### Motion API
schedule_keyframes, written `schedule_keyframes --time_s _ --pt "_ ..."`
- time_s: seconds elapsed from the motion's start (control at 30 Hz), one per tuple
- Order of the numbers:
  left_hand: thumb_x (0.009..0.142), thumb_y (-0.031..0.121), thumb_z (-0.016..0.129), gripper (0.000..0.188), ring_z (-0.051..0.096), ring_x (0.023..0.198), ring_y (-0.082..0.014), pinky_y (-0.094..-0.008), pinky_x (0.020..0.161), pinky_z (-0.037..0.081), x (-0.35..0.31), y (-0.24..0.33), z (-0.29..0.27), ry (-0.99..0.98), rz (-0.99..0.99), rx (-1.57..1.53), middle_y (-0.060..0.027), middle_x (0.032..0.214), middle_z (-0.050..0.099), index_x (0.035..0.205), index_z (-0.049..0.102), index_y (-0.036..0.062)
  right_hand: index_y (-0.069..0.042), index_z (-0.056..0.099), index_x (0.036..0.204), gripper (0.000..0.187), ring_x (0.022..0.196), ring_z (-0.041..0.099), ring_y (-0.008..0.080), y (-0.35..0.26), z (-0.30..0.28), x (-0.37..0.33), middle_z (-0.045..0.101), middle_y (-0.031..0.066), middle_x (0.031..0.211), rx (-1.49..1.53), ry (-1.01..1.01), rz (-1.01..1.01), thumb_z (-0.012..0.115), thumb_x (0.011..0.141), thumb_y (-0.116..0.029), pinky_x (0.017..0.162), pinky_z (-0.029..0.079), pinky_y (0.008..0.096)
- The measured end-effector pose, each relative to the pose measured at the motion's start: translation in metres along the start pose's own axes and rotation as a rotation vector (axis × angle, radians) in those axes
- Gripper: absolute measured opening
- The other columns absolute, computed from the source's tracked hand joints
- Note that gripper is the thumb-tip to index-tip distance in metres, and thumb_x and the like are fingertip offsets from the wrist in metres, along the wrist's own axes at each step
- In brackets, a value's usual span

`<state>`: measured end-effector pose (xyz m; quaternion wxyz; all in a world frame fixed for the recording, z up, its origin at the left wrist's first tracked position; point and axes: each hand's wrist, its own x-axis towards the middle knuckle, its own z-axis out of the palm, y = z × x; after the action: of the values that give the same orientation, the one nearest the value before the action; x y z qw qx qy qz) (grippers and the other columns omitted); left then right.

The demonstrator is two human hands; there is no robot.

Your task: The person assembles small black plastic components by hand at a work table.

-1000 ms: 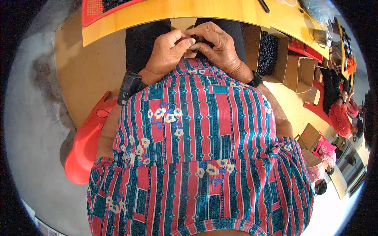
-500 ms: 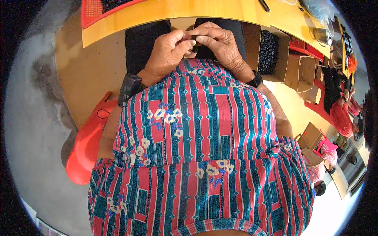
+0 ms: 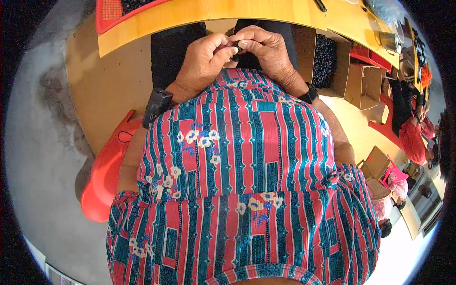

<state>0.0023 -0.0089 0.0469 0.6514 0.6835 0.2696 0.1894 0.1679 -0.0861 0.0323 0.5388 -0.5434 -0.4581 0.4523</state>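
A small black part sits between my fingertips, just below the near edge of the yellow table and above my lap. My left hand is closed, thumb and forefinger pinching at the part's left side. From the other side my right hand pinches it too, its thumb and forefinger meeting close to the left ones. Fingers hide most of the part, so its exact kind cannot be made out.
A red basket with black pieces rests at the table's far left. On the right stand a cardboard box of small black pieces, another cardboard box, a red tray and a metal cup. Other people sit far right.
My right fingers have shifted slightly at the pinch, and more of the black part shows between the thumbs. Both hands stay in nearly the same place.
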Motion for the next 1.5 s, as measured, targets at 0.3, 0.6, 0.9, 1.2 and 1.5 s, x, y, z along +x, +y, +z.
schedule_keyframes --time_s 0.3,0.6,0.9,1.2,1.5 --pt "0.09 0.012 0.053 0.016 0.057 0.072 -0.0072 -0.022 0.066 0.049 0.003 -0.012 -0.002 -0.053 -0.124 -0.226 -0.0016 0.081 0.058 0.097 0.055 -0.002 -0.002 0.068 0.09 0.011 0.078 0.059 0.0122 0.0 -0.005 0.009 0.061 0.0044 0.083 -0.069 -0.063 -0.047 0.06 0.083 -0.006 0.072 0.048 0.024" --pt "0.091 0.013 0.053 0.016 0.054 0.07 -0.0057 -0.0198 0.068 0.047 0.003 -0.017 -0.003 -0.066 -0.143 -0.284 -0.0001 0.081 0.056 0.096 0.055 -0.0017 -0.005 0.068 0.096 0.02 0.078 0.058 0.0135 -0.006 -0.006 0.004 0.06 0.004 0.085 -0.11 -0.11 -0.109 0.064 0.077 0.0 0.074 0.048 0.0243" --pt "0.089 0.014 0.054 0.019 0.058 0.068 -0.0083 -0.0217 0.062 0.049 0.004 -0.01 -0.003 -0.041 -0.123 -0.217 -0.0053 0.079 0.061 0.094 0.057 -0.0042 -0.009 0.066 0.101 0.035 0.076 0.058 0.0151 -0.004 0.004 -0.001 0.057 0.0041 0.081 -0.203 -0.035 -0.202 0.073 0.067 -0.004 0.07 0.049 0.0265" --pt "0.091 0.02 0.055 0.02 0.05 0.067 -0.006 -0.0197 0.06 0.043 0.004 -0.01 -0.002 -0.035 -0.188 -0.252 0.0004 0.073 0.055 0.096 0.056 0.0 -0.008 0.061 0.1 0.03 0.078 0.058 0.0265 -0.004 0.007 0.0 0.057 0.0091 0.081 -0.473 0.048 -0.354 0.068 0.071 -0.01 0.072 0.048 0.0332" --pt "0.077 0.022 0.07 0.055 0.058 0.085 -0.0138 -0.0265 0.077 0.048 0.009 -0.006 -0.002 -0.002 0.25 0.134 -0.0101 0.102 0.057 0.123 0.047 0.0027 -0.008 0.057 0.102 0.027 0.082 0.057 0.0294 -0.009 0.006 -0.002 0.055 0.0112 0.084 -0.488 0.007 -0.328 0.063 0.075 -0.01 0.074 0.047 0.0353"
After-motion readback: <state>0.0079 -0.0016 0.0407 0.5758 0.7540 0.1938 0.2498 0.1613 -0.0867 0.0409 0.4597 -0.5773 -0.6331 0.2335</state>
